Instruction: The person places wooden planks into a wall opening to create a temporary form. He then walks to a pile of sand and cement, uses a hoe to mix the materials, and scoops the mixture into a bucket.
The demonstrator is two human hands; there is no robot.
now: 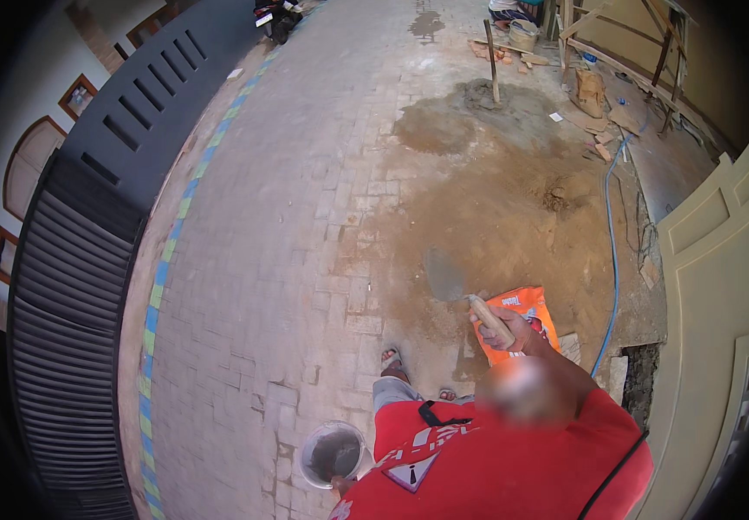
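My right hand (517, 332) is closed around the wooden handle of a trowel (445, 276). Its grey blade points away to the left, above the sandy ground. Right behind that hand is an orange printed bag (537, 305), partly covered by my hand and arm. At the lower left, my left hand (341, 485) is at the rim of a pale bucket (308, 458), fingers curled and partly hidden by it. Grey wet mix lies inside the bucket.
Brown sand (513, 217) spreads over the paving, with wet grey mortar (513, 102) and an upright stick (491, 65) beyond. A blue hose (612, 251) runs along the right, beside a cream gate (721, 234). A dark gate (71, 277) lines the left. A motorbike (279, 19) stands far off.
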